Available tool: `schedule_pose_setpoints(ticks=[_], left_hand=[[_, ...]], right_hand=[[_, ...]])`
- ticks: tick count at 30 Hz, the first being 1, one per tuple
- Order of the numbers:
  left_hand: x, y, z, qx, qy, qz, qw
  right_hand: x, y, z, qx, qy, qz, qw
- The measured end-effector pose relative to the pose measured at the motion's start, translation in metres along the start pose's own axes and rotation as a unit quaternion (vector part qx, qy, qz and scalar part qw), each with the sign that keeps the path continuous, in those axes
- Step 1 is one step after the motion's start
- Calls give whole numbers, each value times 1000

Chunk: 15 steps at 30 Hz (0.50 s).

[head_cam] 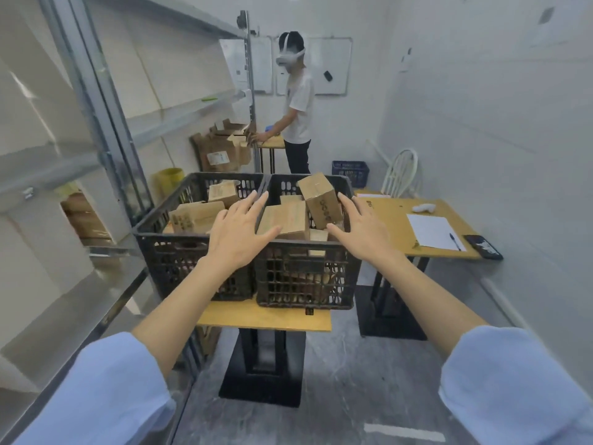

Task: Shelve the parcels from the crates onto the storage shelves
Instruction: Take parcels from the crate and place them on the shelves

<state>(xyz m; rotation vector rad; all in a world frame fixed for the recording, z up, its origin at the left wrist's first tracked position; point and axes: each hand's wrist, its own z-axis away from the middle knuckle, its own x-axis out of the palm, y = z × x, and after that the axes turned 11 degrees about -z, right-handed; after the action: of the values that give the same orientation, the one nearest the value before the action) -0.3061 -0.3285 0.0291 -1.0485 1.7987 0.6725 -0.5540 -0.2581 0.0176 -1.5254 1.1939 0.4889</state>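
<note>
Both spread empty, our left hand and right hand flank a flat parcel; we should clasp its sides squarely.

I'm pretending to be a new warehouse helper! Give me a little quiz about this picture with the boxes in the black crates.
1. True or false: the left hand and the right hand each grip something.
2. How many black crates stand side by side on the near table? A) one B) two C) three
3. Fill in the gap: on the far table, a blue ___ lies on the white paper.

Key
1. False: both hands are open, with the fingers spread above the crates.
2. B
3. pen
</note>
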Motion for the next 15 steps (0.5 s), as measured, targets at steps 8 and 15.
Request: schedule_pose_setpoints(ticks=[8, 15], left_hand=[[88, 16, -108, 15, -38, 51, 998], [166, 37, -202, 1, -45, 72, 996]], right_hand=[[31, 71, -98, 40, -13, -29, 999], [65, 129, -209, 26, -46, -19, 998]])
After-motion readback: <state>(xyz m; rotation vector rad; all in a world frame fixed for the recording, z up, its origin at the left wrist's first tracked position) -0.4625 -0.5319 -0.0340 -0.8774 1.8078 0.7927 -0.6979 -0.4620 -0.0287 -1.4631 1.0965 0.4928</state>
